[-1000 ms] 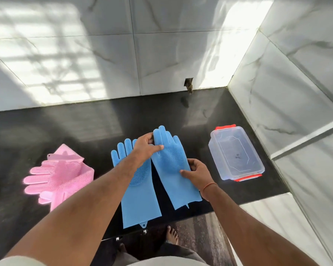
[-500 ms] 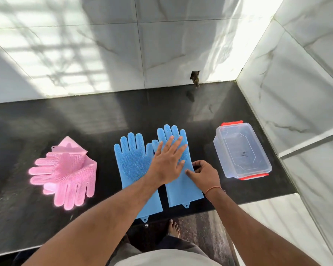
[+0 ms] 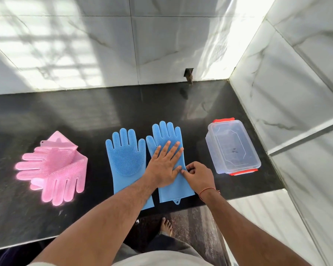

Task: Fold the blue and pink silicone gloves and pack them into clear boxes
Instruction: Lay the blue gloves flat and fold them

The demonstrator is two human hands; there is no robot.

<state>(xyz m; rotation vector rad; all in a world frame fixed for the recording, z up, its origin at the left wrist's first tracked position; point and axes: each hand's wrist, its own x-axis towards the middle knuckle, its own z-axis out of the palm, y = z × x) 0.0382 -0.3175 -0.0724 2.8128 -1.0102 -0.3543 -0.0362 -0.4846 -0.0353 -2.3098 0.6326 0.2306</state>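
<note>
Two blue silicone gloves lie flat side by side on the black counter (image 3: 123,110), fingers pointing away from me. My left hand (image 3: 166,165) presses flat, fingers spread, on the palm of the right blue glove (image 3: 166,134). My right hand (image 3: 197,174) pinches that glove's right edge near the cuff. The left blue glove (image 3: 124,160) lies untouched, its bristled palm up. A heap of pink gloves (image 3: 55,169) sits at the left. A clear box (image 3: 232,147) with red clips stands at the right; I see nothing inside it.
White marble walls close the counter at the back and the right (image 3: 296,93). A small hole with something brown (image 3: 188,75) is in the back wall. The counter's front edge runs just below the glove cuffs; my bare foot (image 3: 165,226) shows beneath it.
My left hand let go of the right blue glove's fingers and now lies flat on its palm. Both gloves are spread out straighter. My right hand stayed at the glove's edge.
</note>
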